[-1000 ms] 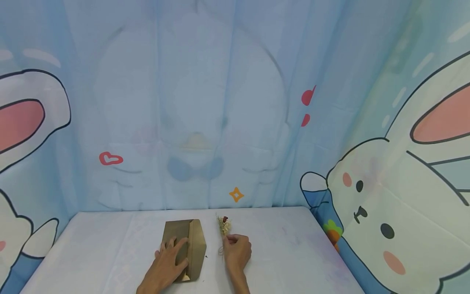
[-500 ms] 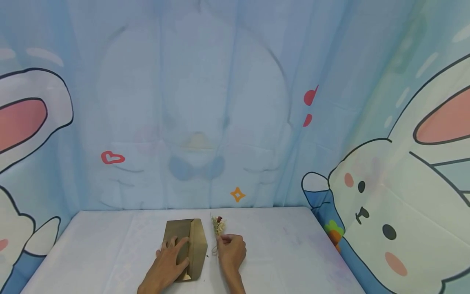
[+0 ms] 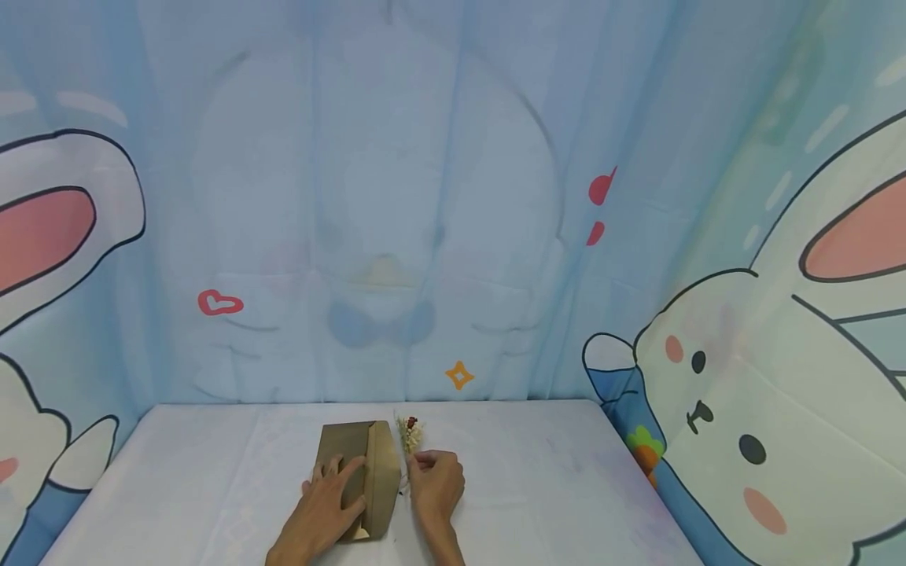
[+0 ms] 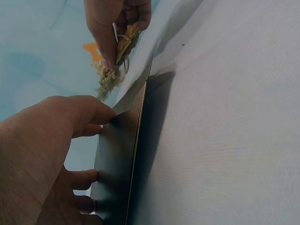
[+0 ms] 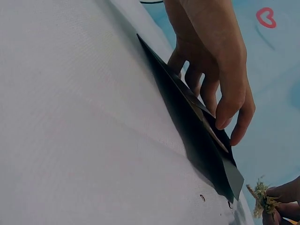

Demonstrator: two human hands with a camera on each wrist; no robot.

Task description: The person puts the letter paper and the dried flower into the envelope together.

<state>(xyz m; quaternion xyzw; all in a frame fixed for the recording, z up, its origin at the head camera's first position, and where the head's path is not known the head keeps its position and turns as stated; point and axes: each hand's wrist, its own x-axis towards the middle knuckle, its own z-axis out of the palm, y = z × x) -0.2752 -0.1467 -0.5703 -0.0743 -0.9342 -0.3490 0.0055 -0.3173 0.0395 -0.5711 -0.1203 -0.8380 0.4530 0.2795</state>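
A gold envelope (image 3: 384, 479) lies on the white-covered table with its flap side, along the right, folded out. My left hand (image 3: 322, 503) rests on it with fingers spread, the fingertips touching its surface. Just right of the envelope, my right hand (image 3: 437, 486) pinches a small bunch of dried flowers (image 3: 409, 432) by its stems, between thumb and fingers. The bunch has pale blooms and one dark red one, and a thin string hangs by the stems. In the left wrist view, the bunch (image 4: 110, 77) is held above the table, beyond the envelope (image 4: 117, 154).
The white tablecloth (image 3: 552, 487) extends on both sides of the hands. Tiny dark bits (image 5: 202, 198) lie on the cloth near the envelope. A light blue curtain (image 3: 389, 196) with cartoon rabbits hangs behind the table and along its sides.
My right hand has moved left with the dried flowers, bringing them close to the envelope's right edge. The left hand stays on the envelope.
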